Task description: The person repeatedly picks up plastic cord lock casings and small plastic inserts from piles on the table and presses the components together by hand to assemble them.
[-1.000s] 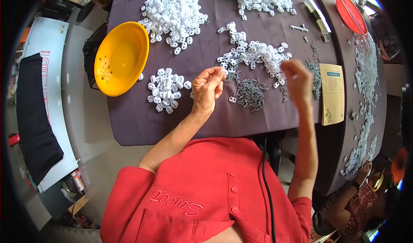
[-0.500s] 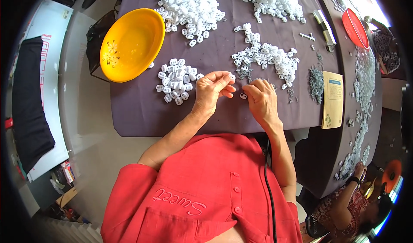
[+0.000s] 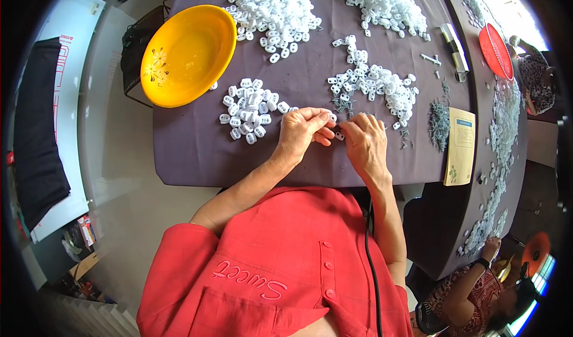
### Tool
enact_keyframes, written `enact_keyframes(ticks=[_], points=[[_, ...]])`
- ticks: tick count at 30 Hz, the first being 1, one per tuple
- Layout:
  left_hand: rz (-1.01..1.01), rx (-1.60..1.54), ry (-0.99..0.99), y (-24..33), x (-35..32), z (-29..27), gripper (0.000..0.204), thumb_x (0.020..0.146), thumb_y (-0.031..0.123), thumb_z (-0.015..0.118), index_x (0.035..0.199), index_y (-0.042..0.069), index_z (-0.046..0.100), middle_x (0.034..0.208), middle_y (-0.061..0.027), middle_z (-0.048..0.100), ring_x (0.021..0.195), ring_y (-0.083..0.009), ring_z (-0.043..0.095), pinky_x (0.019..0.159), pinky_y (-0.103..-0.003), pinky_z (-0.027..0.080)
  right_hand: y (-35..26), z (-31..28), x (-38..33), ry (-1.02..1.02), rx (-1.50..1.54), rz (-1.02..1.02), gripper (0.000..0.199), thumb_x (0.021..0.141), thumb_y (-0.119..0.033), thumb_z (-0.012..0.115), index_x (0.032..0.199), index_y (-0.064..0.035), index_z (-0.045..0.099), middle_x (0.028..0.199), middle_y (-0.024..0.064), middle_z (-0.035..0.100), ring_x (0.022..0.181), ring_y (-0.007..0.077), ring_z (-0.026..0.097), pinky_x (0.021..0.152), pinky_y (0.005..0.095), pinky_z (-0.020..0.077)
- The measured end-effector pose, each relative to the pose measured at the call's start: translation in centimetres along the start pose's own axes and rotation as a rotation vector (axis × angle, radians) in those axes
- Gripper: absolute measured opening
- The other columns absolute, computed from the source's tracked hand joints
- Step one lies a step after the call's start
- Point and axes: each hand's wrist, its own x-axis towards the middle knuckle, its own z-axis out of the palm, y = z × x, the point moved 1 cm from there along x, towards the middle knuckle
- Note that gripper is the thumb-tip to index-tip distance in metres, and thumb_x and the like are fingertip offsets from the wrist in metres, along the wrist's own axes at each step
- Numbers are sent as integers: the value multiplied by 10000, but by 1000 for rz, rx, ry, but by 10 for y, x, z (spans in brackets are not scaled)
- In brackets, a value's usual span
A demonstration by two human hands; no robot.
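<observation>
Pinched between the thumb and fingers of my left hand [image 3: 298, 135] is a small white oval plastic piece [image 3: 332, 117]. My right hand [image 3: 366, 141] is close beside it, its thumb and fingertips pressed together near the piece. Whatever those right fingertips hold is hidden or too small to make out. Another white two-holed piece [image 3: 339, 136] shows just by the right fingers. Left of my hands lies a small heap of white oval pieces [image 3: 250, 110]. Beyond my hands spreads a loose pile of two-holed white pieces [image 3: 397, 92], with small grey screws [image 3: 342, 103] at its near side.
A yellow bowl [image 3: 200, 50] stands at the table's left edge. Larger white heaps [image 3: 274, 9] lie at the back. To the right are a grey screw pile [image 3: 439, 125], a tan booklet [image 3: 459, 149] and a red basket [image 3: 495, 50]. Another person [image 3: 459, 289] sits lower right.
My left hand has brought its white piece nearer to my right fingertips. The whole view has shifted slightly.
</observation>
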Motion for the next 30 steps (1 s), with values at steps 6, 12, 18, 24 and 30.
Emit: enact_keyframes(ticks=[6, 12, 18, 24, 30], points=[[24, 67, 11, -2, 2, -3, 175, 856, 106, 557, 950, -36, 596, 811, -113, 633, 606, -140, 614, 510, -245, 526, 2, 4, 2, -28, -14, 17, 93, 698, -53, 597, 785, -86, 609, 753, 61, 516, 744, 235, 510, 671, 347, 391], [18, 153, 9, -1, 3, 0, 161, 853, 101, 559, 938, -29, 600, 797, -98, 629, 598, -128, 608, 487, -236, 520, 5, -1, 0, 60, 118, 26, 87, 709, -47, 614, 790, -77, 616, 744, 64, 528, 713, 235, 518, 650, 343, 401], [18, 225, 18, -1, 6, -1, 153, 849, 103, 563, 931, -19, 606, 786, -80, 627, 575, -107, 594, 457, -218, 504, 3, -10, -14, 132, 167, 76, 122, 689, -52, 640, 806, -85, 634, 740, 47, 545, 694, 225, 529, 637, 328, 404], [67, 560, 14, 8, 1, 11, 117, 829, 106, 584, 870, 7, 630, 709, -32, 617, 535, -64, 558, 419, -190, 462, -9, -1, -20, 129, 5, 92, 128, 680, -120, 664, 805, -133, 639, 761, 1, 529, 715, 188, 490, 644, 325, 349], [465, 990, 69, -2, 3, 14, 129, 785, 60, 619, 873, -33, 611, 620, -61, 595, 527, -80, 549, 481, -226, 428, -8, 0, -17, 68, 88, 94, 69, 692, -125, 642, 747, -122, 600, 750, 17, 502, 729, 212, 479, 669, 342, 353]])
